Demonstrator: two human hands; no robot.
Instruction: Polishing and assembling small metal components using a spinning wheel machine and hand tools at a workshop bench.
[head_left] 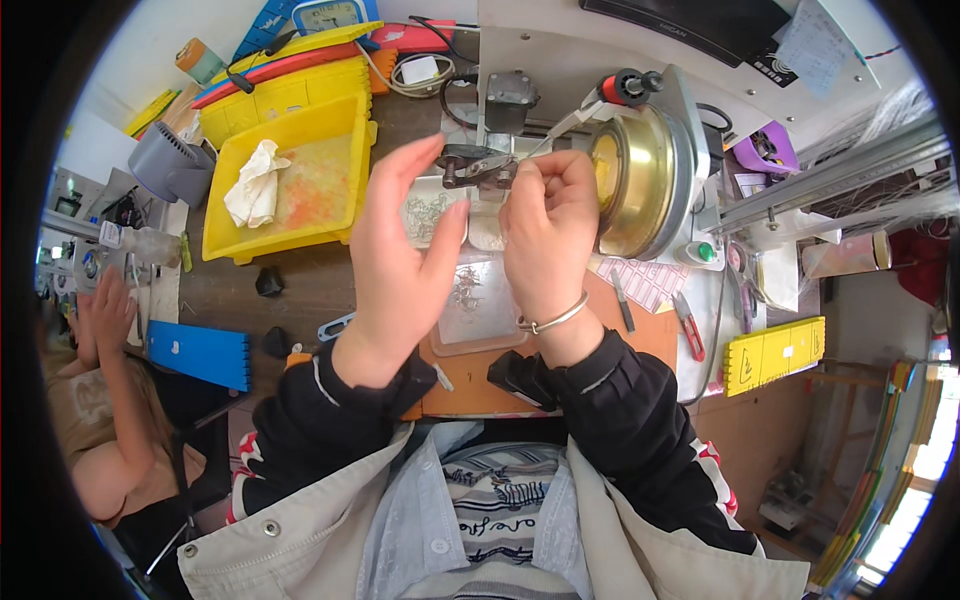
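Observation:
My left hand is raised over the bench with its thumb and fingers spread apart, and nothing shows between them. Beside it my right hand is closed in a pinch; what its fingertips hold, if anything, is too small to see. Both hands are at a dark metal clamp-like fixture on a bench machine with a large brass-coloured drum. Behind and below my hands lie a white tray of small wire-like pieces and a clear shallow tray with a few small metal parts.
A yellow bin with a crumpled white cloth stands at left. Red-handled cutters and a dark slim tool lie at right, near a yellow plastic panel. Another person's hands show at far left beside a blue panel.

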